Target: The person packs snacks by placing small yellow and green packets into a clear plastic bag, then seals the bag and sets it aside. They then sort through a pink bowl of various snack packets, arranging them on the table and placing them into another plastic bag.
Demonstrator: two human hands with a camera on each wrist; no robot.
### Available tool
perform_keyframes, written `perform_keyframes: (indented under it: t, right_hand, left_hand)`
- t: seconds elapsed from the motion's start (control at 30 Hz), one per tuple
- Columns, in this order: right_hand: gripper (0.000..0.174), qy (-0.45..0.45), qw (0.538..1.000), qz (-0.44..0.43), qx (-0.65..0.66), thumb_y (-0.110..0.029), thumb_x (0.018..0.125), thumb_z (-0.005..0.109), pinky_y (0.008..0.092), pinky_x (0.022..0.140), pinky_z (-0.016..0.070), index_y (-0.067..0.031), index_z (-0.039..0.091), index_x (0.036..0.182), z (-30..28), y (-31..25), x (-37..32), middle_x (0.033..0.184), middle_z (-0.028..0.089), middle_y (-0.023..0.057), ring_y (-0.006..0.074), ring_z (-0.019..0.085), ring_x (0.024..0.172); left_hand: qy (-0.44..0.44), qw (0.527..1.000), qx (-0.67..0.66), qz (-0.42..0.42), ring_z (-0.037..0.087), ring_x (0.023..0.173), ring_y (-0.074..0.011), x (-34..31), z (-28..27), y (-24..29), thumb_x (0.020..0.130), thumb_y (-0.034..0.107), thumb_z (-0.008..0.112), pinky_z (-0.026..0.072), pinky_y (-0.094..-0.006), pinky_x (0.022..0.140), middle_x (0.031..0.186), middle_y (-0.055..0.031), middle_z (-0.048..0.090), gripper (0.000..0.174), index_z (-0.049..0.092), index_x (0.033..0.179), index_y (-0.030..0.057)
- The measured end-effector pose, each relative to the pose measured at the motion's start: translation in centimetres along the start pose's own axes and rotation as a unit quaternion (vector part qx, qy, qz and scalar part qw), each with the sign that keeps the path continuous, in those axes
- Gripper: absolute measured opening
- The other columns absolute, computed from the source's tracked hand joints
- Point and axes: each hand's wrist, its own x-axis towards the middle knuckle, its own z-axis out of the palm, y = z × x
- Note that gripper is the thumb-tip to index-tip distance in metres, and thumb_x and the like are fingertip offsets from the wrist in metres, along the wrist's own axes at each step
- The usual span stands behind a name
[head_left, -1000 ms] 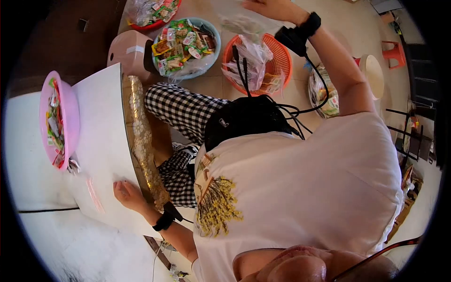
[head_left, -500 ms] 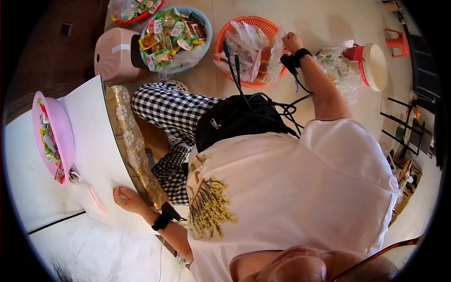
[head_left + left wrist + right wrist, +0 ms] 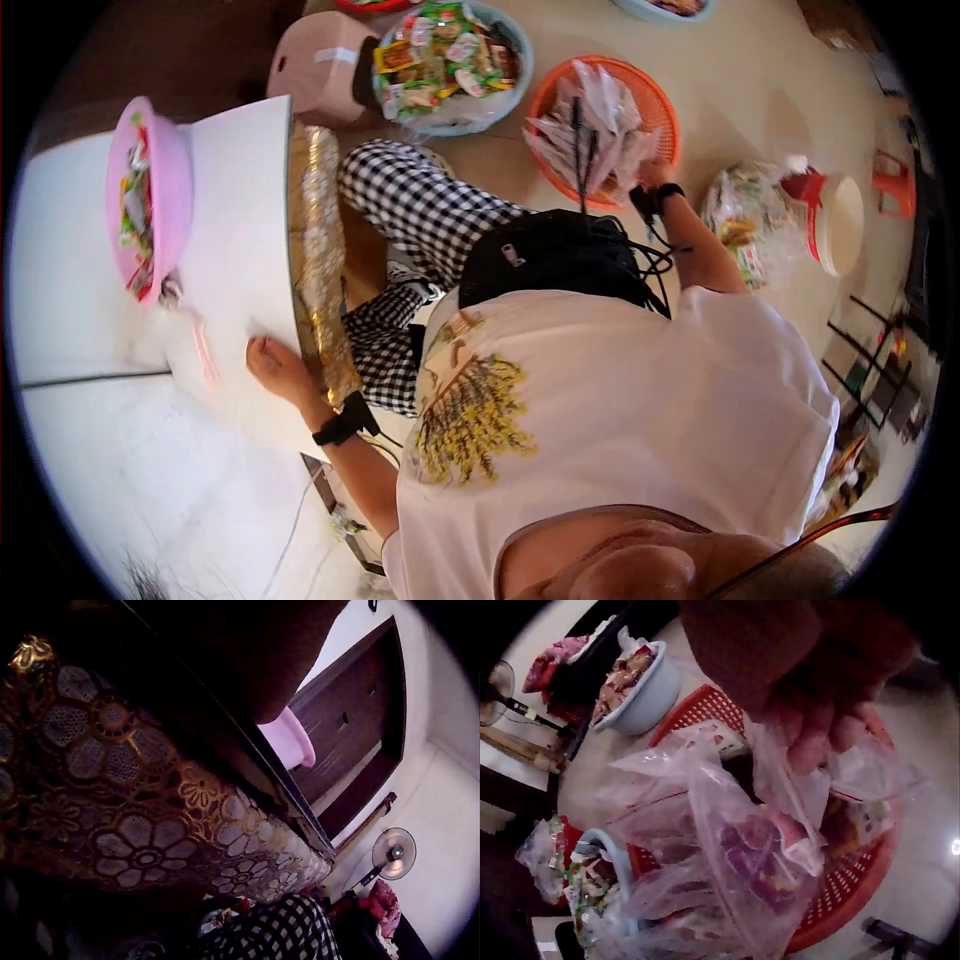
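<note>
By the bent fingers of the right hand [image 3: 656, 173], a clear plastic bag [image 3: 780, 780] is pinched over the round, orange, perforated plastic basket [image 3: 660, 105]. The left hand [image 3: 281, 370] is rested, loosely curled, on the white tabletop [image 3: 235, 220]; well apart from it, a round pink plastic basin [image 3: 174, 200] is filled with packets [image 3: 136, 215].

Pale floor [image 3: 745, 70] is seen at the head view's upper right — a red stool [image 3: 904, 184] is set farther right.

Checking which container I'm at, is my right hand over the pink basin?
No, your right hand is at the orange plastic basket, while the pink basin is on the white table.
</note>
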Motion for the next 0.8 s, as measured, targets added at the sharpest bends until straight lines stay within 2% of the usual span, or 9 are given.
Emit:
perform_keyframes:
  t: [0.03, 0.07, 0.37, 0.47, 0.53, 0.6, 0.63, 0.7, 0.8]
  right_hand:
    - [0.015, 0.102, 0.881, 0.049, 0.459, -0.019, 0.082, 0.061, 0.0326, 0.040, 0.0437, -0.0056, 0.058, 0.076, -0.9, -1.1, -2.0, 0.061, 0.059, 0.0059, 0.0183, 0.057, 0.047]
    - [0.011, 0.134, 0.914, 0.045, 0.380, -0.015, 0.084, 0.057, 0.0294, 0.043, 0.0447, -0.0054, 0.056, 0.079, -4.2, -6.1, -6.8, 0.062, 0.058, 0.0049, 0.0166, 0.056, 0.050]
    - [0.008, 0.226, 0.767, -0.059, 0.598, -0.010, 0.084, 0.058, 0.0294, 0.053, 0.0500, -0.0045, 0.057, 0.090, -4.6, -7.9, -5.7, 0.071, 0.060, 0.0059, 0.0156, 0.058, 0.059]
    - [0.032, 0.203, 0.742, -0.035, 0.638, -0.003, 0.084, 0.058, 0.0355, 0.052, 0.0539, -0.0112, 0.052, 0.114, -4.6, -6.2, -2.5, 0.088, 0.061, 0.0084, 0.0209, 0.060, 0.060]
    - [0.029, 0.186, 0.803, 0.011, 0.566, -0.006, 0.083, 0.059, 0.0359, 0.053, 0.0537, -0.0114, 0.052, 0.111, -3.8, -5.3, -1.9, 0.087, 0.062, 0.0081, 0.0211, 0.060, 0.062]
    - [0.027, 0.117, 0.976, 0.028, 0.180, -0.008, 0.083, 0.060, 0.0363, 0.054, 0.0536, -0.0117, 0.053, 0.109, -2.4, -3.2, -2.8, 0.087, 0.062, 0.0078, 0.0214, 0.061, 0.063]
    - [0.026, 0.057, 0.998, -0.016, -0.036, -0.010, 0.082, 0.060, 0.0365, 0.055, 0.0536, -0.0118, 0.054, 0.107, -1.2, -1.5, -3.0, 0.087, 0.062, 0.0076, 0.0215, 0.061, 0.063]
    - [0.024, -0.032, 0.977, -0.091, -0.191, -0.012, 0.082, 0.061, 0.0369, 0.056, 0.0535, -0.0120, 0.054, 0.104, -0.1, -1.3, -4.5, 0.086, 0.063, 0.0074, 0.0217, 0.061, 0.065]
    - [0.021, -0.085, 0.974, -0.095, -0.185, -0.016, 0.081, 0.062, 0.0375, 0.057, 0.0533, -0.0124, 0.056, 0.100, -0.4, -2.9, -5.7, 0.086, 0.064, 0.0069, 0.0220, 0.062, 0.067]
  left_hand:
    - [0.015, 1.000, -0.013, 0.015, 0.057, 0.103, -0.0340, -0.2, 0.4, -0.4, 0.089, 0.006, 0.056, 0.0471, -0.0416, 0.088, 0.109, -0.0191, 0.061, 0.015, 0.060, 0.101, -0.0016]
    - [0.016, 1.000, -0.016, 0.014, 0.057, 0.102, -0.0345, -0.2, 0.5, -0.6, 0.089, 0.006, 0.056, 0.0468, -0.0419, 0.089, 0.109, -0.0183, 0.061, 0.013, 0.060, 0.100, -0.0008]
    - [0.014, 1.000, 0.008, 0.005, 0.055, 0.106, -0.0374, 0.1, 0.4, 0.6, 0.086, 0.003, 0.055, 0.0452, -0.0432, 0.092, 0.109, -0.0196, 0.062, 0.014, 0.060, 0.098, -0.0003]
    - [0.016, 0.999, 0.026, 0.021, 0.055, 0.106, -0.0377, 0.2, 0.2, 1.1, 0.086, 0.003, 0.055, 0.0452, -0.0434, 0.091, 0.110, -0.0192, 0.062, 0.013, 0.060, 0.098, 0.0000]
    - [0.018, 0.999, 0.025, 0.007, 0.055, 0.107, -0.0377, 0.3, 0.2, 1.6, 0.086, 0.004, 0.055, 0.0452, -0.0437, 0.091, 0.110, -0.0188, 0.062, 0.013, 0.060, 0.098, 0.0004]
    - [0.030, 1.000, 0.002, -0.008, 0.055, 0.107, -0.0369, 0.1, 0.3, 1.0, 0.085, 0.005, 0.056, 0.0454, -0.0435, 0.091, 0.108, -0.0186, 0.062, 0.013, 0.061, 0.097, 0.0014]
    - [0.031, 1.000, 0.000, 0.005, 0.056, 0.105, -0.0366, -0.1, 0.6, 0.7, 0.084, 0.005, 0.057, 0.0458, -0.0435, 0.090, 0.106, -0.0187, 0.063, 0.013, 0.061, 0.096, 0.0017]
    - [0.059, 0.998, 0.004, 0.029, 0.058, 0.101, -0.0369, -0.1, 1.0, -0.3, 0.083, 0.005, 0.057, 0.0466, -0.0439, 0.089, 0.103, -0.0188, 0.063, 0.012, 0.061, 0.094, 0.0023]
    - [0.072, 0.997, 0.023, 0.005, 0.060, 0.098, -0.0385, 0.1, 0.3, 1.0, 0.082, 0.007, 0.058, 0.0473, -0.0465, 0.086, 0.101, -0.0186, 0.064, 0.011, 0.060, 0.092, 0.0033]
